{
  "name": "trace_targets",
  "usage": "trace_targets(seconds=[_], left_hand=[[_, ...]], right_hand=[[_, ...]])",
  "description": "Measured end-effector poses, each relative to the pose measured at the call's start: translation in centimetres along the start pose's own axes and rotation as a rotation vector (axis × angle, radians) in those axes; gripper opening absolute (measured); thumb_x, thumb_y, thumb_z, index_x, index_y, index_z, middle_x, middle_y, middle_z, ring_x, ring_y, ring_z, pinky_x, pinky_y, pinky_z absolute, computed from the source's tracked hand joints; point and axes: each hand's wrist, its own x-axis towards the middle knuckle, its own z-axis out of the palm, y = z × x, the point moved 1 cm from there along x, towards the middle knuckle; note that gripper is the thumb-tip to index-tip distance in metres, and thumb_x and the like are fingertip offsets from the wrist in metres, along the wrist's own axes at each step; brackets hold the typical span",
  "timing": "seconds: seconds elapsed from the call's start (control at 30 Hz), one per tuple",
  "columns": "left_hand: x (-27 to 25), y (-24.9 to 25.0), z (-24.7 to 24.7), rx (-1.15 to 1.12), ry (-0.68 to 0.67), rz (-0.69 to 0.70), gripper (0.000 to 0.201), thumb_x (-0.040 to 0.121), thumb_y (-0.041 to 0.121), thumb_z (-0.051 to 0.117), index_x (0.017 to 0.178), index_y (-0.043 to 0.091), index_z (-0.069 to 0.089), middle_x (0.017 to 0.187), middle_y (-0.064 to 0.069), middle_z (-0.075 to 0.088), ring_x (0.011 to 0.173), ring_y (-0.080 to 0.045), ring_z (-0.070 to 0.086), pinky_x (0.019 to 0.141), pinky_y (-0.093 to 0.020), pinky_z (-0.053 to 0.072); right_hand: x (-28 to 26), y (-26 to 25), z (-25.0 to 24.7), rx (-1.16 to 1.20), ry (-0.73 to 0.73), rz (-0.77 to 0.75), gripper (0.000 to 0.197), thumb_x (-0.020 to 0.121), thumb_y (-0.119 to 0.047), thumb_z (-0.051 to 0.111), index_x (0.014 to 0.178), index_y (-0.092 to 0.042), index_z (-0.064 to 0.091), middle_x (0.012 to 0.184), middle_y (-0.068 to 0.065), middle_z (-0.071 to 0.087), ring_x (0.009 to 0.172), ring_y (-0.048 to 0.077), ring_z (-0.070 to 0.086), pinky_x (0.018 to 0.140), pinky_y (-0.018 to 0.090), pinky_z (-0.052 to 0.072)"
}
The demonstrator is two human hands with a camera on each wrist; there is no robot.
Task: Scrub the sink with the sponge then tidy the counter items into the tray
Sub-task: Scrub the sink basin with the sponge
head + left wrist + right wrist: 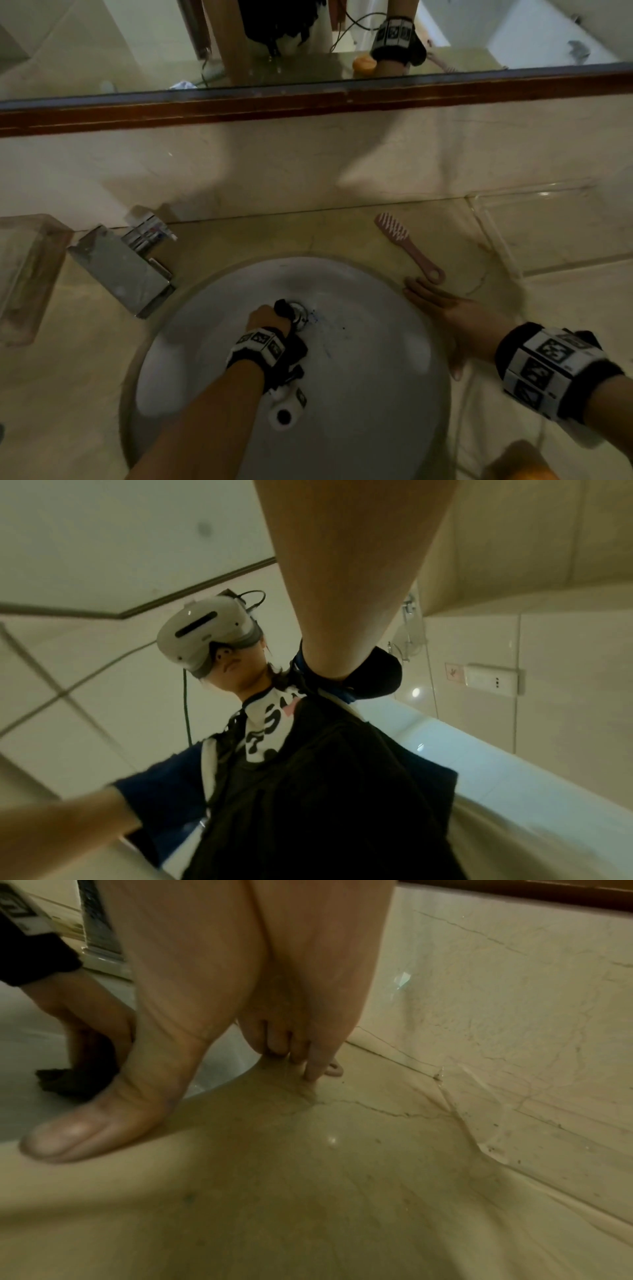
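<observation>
At the sink's (394, 342) drain, your left hand (269, 320) is gripping the dark sponge (283, 307); soft and wet, it likely needs squeezing across its middle. Your right hand (445, 315) is resting flat, holding nothing, on the worktop (394, 240).

Dim bathroom w/ yellowish light. Beige marble desk (342, 233), glossy, thin dark cracks in the stone by the back wall (274, 164), which is the same pale veined marble. Above it a mirror (137, 44) w/ a dark red-brown wood frame (308, 102) along the bottom edge. Left wrist view: white tiled ceiling (103, 534), big pale wall tiles, glass shower partition (411, 631) in the bg.
</observation>
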Motion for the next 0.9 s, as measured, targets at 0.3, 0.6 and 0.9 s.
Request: trace_targets(seconds=[0.3,0.6,0.9], left_hand=[[-2.8,1.8,-5.1,0.357,-0.187,0.111,0.027,0.095,0.03,0.051,0.085,0.005,0.05,0.098,-0.012,0.051,0.081,-0.024,0.055,0.071,-0.027,0.044],[-7.5,-1.5,4.7,0.692,-0.109,1.03,0.046,0.079,0.015,0.057,0.125,0.014,0.063,0.127,-0.008,0.066,0.105,-0.016,0.07,0.074,-0.02,0.06],[-4.4,-3.0,6.5,1.056,-0.201,1.451,0.031,0.057,0.042,0.08,0.088,0.039,0.077,0.1,0.017,0.076,0.091,-0.006,0.074,0.069,-0.018,0.06]], right_hand=[[-0.3,-0.2,-0.3,-0.008,-0.016,0.007,0.142,0.053,-0.035,0.088,0.148,-0.009,-0.014,0.143,-0.011,-0.027,0.127,0.004,-0.026,0.101,0.006,-0.006],[-0.5,-0.2,-0.7,0.014,-0.021,0.005,0.14,0.056,-0.036,0.086,0.148,-0.011,-0.016,0.144,-0.009,-0.031,0.127,0.001,-0.024,0.112,0.012,0.0],[-0.3,-0.1,-0.3,-0.025,-0.028,0.022,0.14,0.058,-0.036,0.086,0.147,-0.011,-0.019,0.14,-0.011,-0.033,0.143,0.01,-0.019,0.105,0.008,-0.005]])
